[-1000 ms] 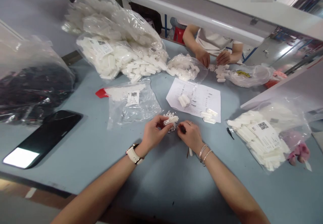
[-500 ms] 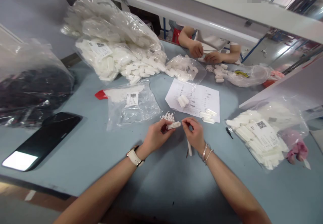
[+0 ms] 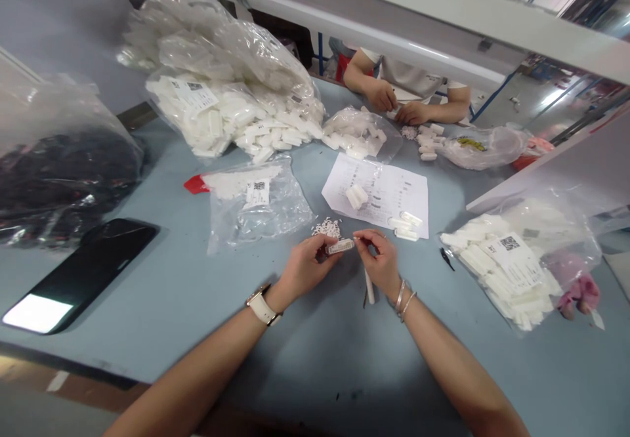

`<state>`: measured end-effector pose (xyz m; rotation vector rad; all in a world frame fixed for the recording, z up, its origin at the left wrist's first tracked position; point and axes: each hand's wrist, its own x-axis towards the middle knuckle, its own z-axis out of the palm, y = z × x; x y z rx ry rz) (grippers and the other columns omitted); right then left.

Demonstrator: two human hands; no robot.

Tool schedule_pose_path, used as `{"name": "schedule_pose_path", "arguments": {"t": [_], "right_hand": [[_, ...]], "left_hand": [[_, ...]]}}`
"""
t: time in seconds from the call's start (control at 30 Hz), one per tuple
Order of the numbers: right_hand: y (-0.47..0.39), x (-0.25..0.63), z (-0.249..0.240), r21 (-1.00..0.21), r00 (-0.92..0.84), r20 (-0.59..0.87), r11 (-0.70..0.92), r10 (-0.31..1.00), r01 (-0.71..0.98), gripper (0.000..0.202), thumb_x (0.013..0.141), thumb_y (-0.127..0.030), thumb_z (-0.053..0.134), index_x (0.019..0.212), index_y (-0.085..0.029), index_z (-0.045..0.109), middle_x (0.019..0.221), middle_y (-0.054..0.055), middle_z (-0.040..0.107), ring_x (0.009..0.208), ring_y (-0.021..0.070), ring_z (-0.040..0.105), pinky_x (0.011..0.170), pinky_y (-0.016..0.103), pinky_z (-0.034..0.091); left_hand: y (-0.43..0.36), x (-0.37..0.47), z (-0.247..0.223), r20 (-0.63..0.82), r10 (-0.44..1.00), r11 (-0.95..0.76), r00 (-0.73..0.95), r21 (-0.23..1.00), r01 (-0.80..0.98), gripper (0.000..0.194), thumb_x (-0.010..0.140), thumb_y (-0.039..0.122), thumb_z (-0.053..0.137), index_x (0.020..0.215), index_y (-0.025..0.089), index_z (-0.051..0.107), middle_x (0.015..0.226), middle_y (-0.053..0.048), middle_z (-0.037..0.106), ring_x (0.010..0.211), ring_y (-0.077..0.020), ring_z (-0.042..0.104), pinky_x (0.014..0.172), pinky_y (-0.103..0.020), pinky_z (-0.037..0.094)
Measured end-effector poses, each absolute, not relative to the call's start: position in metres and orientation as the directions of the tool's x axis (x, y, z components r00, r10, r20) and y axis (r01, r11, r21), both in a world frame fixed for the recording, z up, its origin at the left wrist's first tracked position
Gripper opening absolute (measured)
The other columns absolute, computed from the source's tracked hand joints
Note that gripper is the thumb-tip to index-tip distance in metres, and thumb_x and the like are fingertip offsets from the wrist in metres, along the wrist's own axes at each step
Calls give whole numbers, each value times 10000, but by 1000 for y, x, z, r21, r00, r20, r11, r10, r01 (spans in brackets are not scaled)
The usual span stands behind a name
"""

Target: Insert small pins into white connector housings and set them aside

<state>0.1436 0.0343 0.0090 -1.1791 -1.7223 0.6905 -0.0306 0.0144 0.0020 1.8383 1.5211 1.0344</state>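
A small white oblong part (image 3: 340, 247) with rows of holes is pinched between the thumb and fingers of my left hand (image 3: 306, 265). Just right of its end, my right hand (image 3: 378, 260) has thumb and forefinger pressed together; whatever they hold is too small to make out. Behind my left fingertips lies a pile of tiny white pieces (image 3: 327, 228). A white stick-like tool (image 3: 369, 289) lies below my right hand, partly hidden by it. White oblong parts (image 3: 406, 232) and a white block (image 3: 356, 197) rest on a printed sheet (image 3: 339, 178).
Clear bags of white parts (image 3: 207, 119) fill the back left, another bag (image 3: 512, 273) lies at right. A flat bag (image 3: 258, 210), a phone (image 3: 83, 273) and a dark-filled bag (image 3: 63, 174) are on the left. Across the table, another person's hands (image 3: 412, 113) work under a rail.
My hands have hardly moved; the white part is tilted slightly differently in my left hand. Across the table, the other person's hands and arms have shifted a little.
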Motion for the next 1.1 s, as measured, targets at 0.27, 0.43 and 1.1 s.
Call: {"name": "schedule_pose_path", "arguments": {"t": [0.27,0.43,1.1], "right_hand": [[31,142,7,-792,-139,399,417,906,447,137,825,-244,558,930,-200,634,814,32,689,687,134,625,666,256,526],[29,142,10,-658,-237,455,503,858,559,139,836,-200,535,930,-209,637,779,27,687,691,136,621,667,248,518],[27,143,4,-583,-235,499,524,834,621,198,907,-231,486,1032,-216,639,912,43,730,811,158,666,776,289,526]], "left_hand": [[14,-31,1,265,960,-270,96,772,575,148,763,284,610,869,181,617,676,-5,619,567,-123,528,534,-233,437],[14,-30,2,290,951,-296,108,747,595,125,775,280,599,858,188,617,670,0,615,581,-128,532,535,-233,422],[17,-32,1,103,994,-112,45,884,454,263,736,404,636,853,169,630,637,3,640,527,-117,532,517,-234,440]]}}
